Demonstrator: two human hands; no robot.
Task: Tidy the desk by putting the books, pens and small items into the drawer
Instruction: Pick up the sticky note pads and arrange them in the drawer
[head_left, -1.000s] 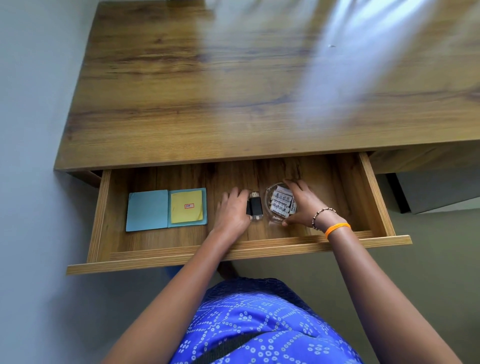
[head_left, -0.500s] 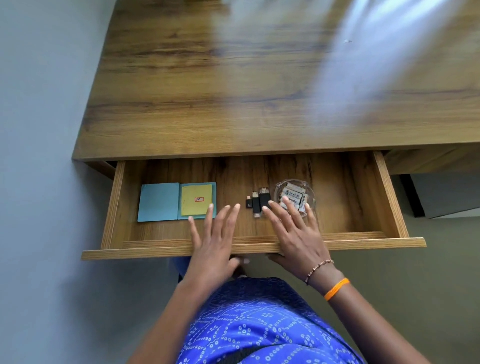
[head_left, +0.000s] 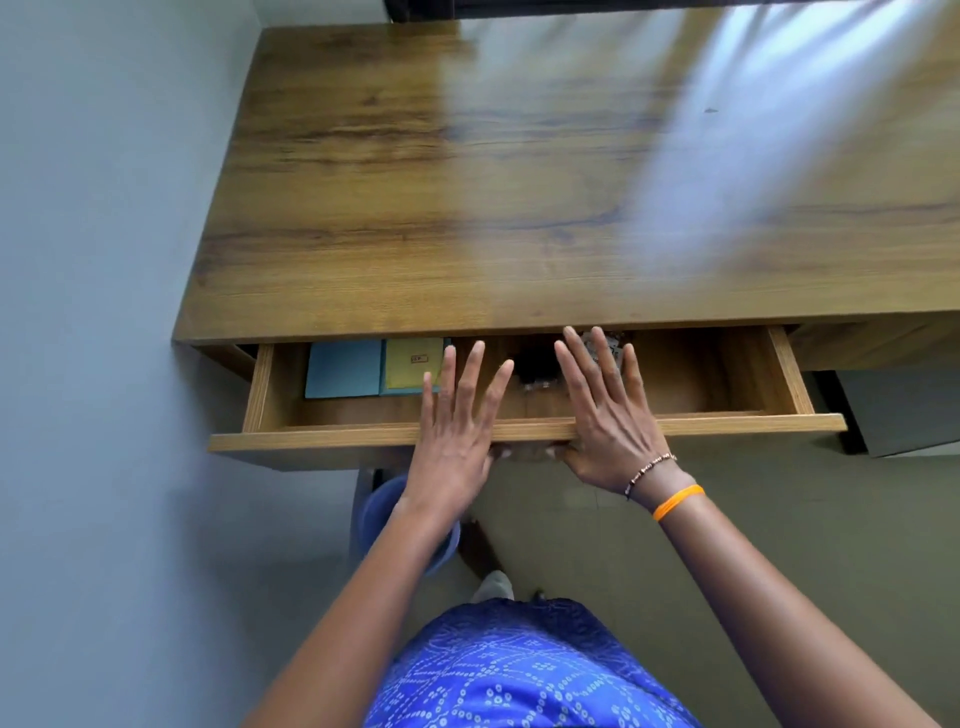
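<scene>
Both hands, left hand and right hand, flat-fingered on drawer front; yellow book label unreadable

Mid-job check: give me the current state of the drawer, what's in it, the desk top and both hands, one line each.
drawer: partly open, front still clear of the desk.
blue book: flat in the drawer's left part.
yellow book: flat beside it, touching.
small dark items: in the drawer, blurred.
glass dish: mostly hidden behind the right hand.
desk top: bare where visible.
left hand: flat on the drawer front.
right hand: flat on the drawer front.
</scene>
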